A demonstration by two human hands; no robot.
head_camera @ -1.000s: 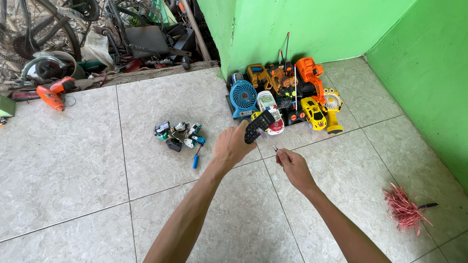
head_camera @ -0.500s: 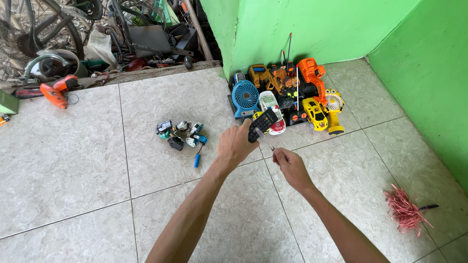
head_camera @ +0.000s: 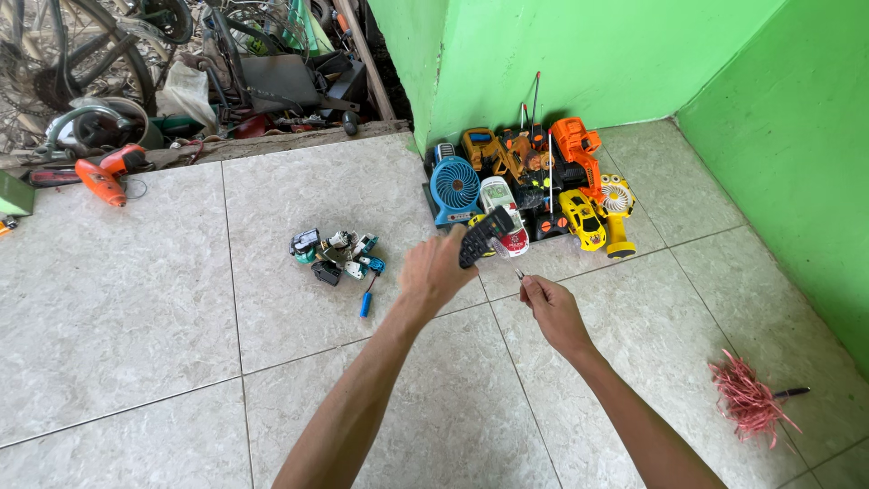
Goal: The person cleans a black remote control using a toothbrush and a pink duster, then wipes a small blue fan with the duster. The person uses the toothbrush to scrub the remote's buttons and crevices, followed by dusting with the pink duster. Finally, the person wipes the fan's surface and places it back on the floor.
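My left hand (head_camera: 434, 270) grips a black remote control (head_camera: 483, 236), held out over the tiled floor with its far end raised. My right hand (head_camera: 552, 310) is beside it, a little lower and to the right, pinching a small thin metal piece (head_camera: 519, 273) between thumb and fingers. The tip of that piece sits just below the remote's near end; whether they touch I cannot tell. Beyond both hands a heap of toys lies against the green wall: a blue fan (head_camera: 453, 188), a yellow toy car (head_camera: 582, 217), an orange toy (head_camera: 575, 143).
A small pile of toy parts (head_camera: 331, 252) and a blue screwdriver (head_camera: 365, 302) lie left of my hands. A pink tassel brush (head_camera: 748, 393) lies at the right. An orange drill (head_camera: 101, 172), bicycle wheels and clutter fill the back left.
Both hands drifted slightly; the right hand moved a little right and up, staying close under the remote. The view shifted a bit.
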